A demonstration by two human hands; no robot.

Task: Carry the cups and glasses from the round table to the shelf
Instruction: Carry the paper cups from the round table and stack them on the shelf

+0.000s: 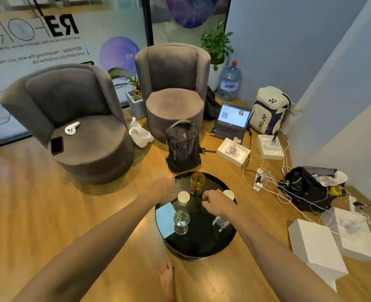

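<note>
A low round black table (202,243) stands on the wooden floor. On it are an amber glass (197,182) at the far side, a white paper cup (183,198) near the middle, a second paper cup (228,194) at the right rim, a clear glass (181,221) at the near left and another clear glass (220,223) under my right forearm. My left hand (160,189) hovers at the table's far left edge, beside the paper cup, fingers blurred. My right hand (215,201) is loosely curled over the table's middle, holding nothing. The shelf is out of view.
Two grey armchairs (88,127) stand behind the table, a black backpack (183,146) between chair and table. A laptop (232,120), white backpack, power strip with cables (258,179), black bag and white boxes (317,249) crowd the floor at right. My bare foot (167,280) is near the table.
</note>
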